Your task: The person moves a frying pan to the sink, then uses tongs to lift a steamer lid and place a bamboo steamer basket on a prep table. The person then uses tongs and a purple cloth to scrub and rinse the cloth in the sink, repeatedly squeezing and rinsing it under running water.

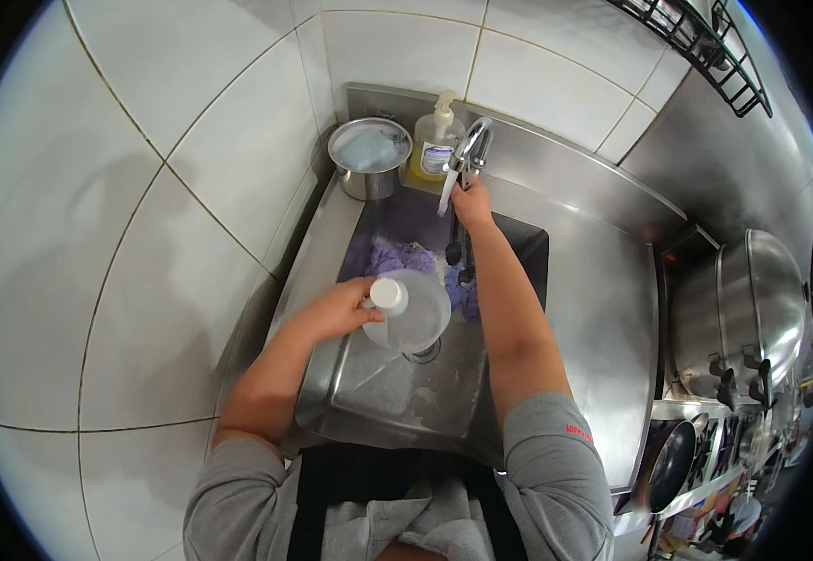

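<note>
My left hand (340, 308) grips the neck area of a translucent plastic jug (417, 319) with a white screw cap (387, 293). The jug is above the steel sink basin (378, 393). My right hand (472, 202) is just under the chrome faucet (480, 137), closed around a slender dark utensil (453, 251) whose exact kind is unclear. Its rounded dark end points down into the basin. Running water (446, 195) falls from the spout beside my right fingers. A wet purple cloth (399, 258) lies in the basin, partly hidden by the jug and my right forearm.
A steel pot (368, 184) covered by a mesh strainer (371, 147) and a soap pump bottle (437, 144) stand behind the basin. To the right are a steel drainboard (596, 308), a large lidded pot (736, 315) and a frying pan (672, 466). A black wire rack (701, 52) hangs above.
</note>
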Demonstrator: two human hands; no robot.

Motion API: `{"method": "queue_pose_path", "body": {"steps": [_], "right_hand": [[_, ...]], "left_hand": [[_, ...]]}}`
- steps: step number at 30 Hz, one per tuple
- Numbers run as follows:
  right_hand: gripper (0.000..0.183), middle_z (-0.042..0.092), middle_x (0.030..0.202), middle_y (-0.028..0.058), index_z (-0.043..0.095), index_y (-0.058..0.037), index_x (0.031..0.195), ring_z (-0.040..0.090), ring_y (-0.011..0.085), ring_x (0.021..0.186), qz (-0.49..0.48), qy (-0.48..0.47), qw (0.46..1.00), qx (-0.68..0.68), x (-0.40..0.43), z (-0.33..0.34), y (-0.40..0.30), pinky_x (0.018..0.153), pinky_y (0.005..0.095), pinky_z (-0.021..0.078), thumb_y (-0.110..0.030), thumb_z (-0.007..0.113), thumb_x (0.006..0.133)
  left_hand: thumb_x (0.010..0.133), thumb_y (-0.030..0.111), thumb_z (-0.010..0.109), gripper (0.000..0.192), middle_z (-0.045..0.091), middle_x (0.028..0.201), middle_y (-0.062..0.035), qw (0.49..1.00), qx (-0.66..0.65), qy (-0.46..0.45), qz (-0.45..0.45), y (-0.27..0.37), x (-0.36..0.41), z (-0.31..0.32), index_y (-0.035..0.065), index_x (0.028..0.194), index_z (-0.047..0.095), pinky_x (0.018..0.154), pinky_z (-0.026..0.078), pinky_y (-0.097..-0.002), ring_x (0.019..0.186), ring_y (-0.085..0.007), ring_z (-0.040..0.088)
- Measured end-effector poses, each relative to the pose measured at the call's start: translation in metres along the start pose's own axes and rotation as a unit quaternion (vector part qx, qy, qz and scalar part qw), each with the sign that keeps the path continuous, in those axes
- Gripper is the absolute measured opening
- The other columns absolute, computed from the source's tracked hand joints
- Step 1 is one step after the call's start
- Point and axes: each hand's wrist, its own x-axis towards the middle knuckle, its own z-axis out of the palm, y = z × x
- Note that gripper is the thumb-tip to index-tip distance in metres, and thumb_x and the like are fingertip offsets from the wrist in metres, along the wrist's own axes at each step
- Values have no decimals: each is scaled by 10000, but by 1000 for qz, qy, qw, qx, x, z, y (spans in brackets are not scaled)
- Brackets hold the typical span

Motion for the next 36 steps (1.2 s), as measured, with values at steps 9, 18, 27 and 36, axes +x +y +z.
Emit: {"method": "queue_pose_path", "body": {"steps": [9, 18, 27, 36], "right_hand": [[240, 650, 739, 78, 635, -44, 962, 614, 188, 691, -59, -1, 998, -30, 11, 0, 8, 658, 334, 473, -254, 647, 846], [267, 676, 829, 152, 635, -32, 992, 657, 290, 805, 20, -39, 998, -46, 15, -9, 8, 738, 378, 489, -250, 643, 837], [300, 669, 853, 162, 621, -12, 1037, 656, 300, 774, -14, -84, 990, -108, 22, -13, 0, 707, 394, 495, -226, 647, 828], [203, 616, 754, 34, 601, -42, 928, 556, 153, 694, 79, -42, 984, 152, 5, -17, -24, 638, 335, 442, -228, 630, 851]], "left_hand": [[814, 151, 714, 401, 649, 1049, -154, 986, -85, 34, -140, -13, 7, 14, 30, 1170, 573, 866, 476, -384, 1039, -293, 612], [824, 143, 684, 389, 642, 1004, -198, 926, 73, 341, 143, -17, 91, 13, -2, 1158, 547, 802, 500, -390, 970, -374, 624], [870, 273, 655, 410, 651, 946, -205, 988, 96, 76, -93, 19, 38, -4, 52, 1199, 552, 790, 486, -416, 937, -365, 625], [863, 280, 661, 404, 674, 928, -196, 987, 72, 112, -85, -39, 12, 27, 61, 1186, 557, 766, 498, -444, 860, -390, 642]]}}
